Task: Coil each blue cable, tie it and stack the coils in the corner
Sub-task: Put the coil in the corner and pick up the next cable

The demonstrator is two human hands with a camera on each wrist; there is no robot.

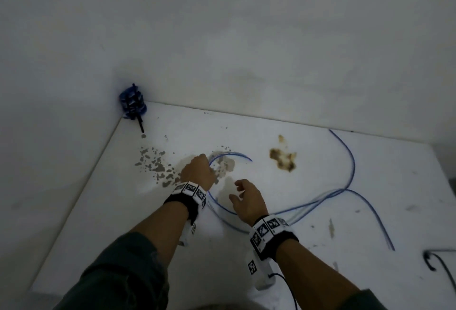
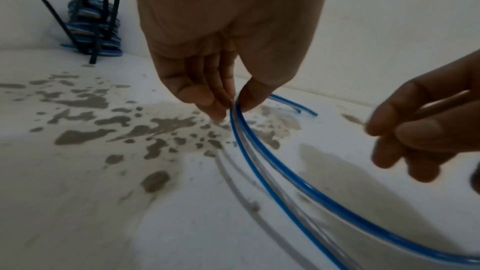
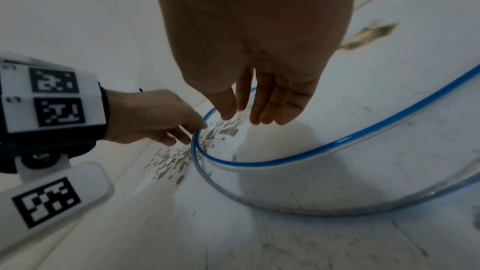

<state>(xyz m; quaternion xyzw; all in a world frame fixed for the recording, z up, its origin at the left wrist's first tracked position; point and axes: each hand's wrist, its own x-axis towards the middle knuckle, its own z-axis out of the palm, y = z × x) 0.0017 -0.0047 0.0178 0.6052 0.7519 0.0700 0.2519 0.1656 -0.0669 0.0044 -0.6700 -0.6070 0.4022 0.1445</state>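
Pinching two strands of the cable (image 2: pixel 262 155) between thumb and fingertips (image 2: pixel 249 98), the left hand (image 1: pixel 197 170) holds the start of a loop just above the floor (image 1: pixel 320 272). From the pinch, the strands run back toward the person in a curve that passes beneath the right hand (image 1: pixel 246 201), while two short ends poke out beyond the thumb, away from the person.

The right hand hovers just beside the grip, on its right, with fingers (image 3: pixel 267 106) extended and slightly spread, holding nothing and not touching the cable; the loop arcs under its palm. Past that hand the cable trails off to the right across the floor, crossing itself and sweeping out in long bends well away from the pinch.

Grey patches (image 2: pixel 85 134) of chipped paint mottle the floor directly under and to the left of the grip, and a brown stain (image 1: pixel 282 159) lies to its right, beyond the loop.

Farther out, ahead and to the left of the grip, a stack (image 1: pixel 133 103) of tied blue coils sits in the corner where the walls meet, black ties (image 2: pixel 106 1) jutting from it. Both wrists carry white marker bands (image 1: pixel 190 190).
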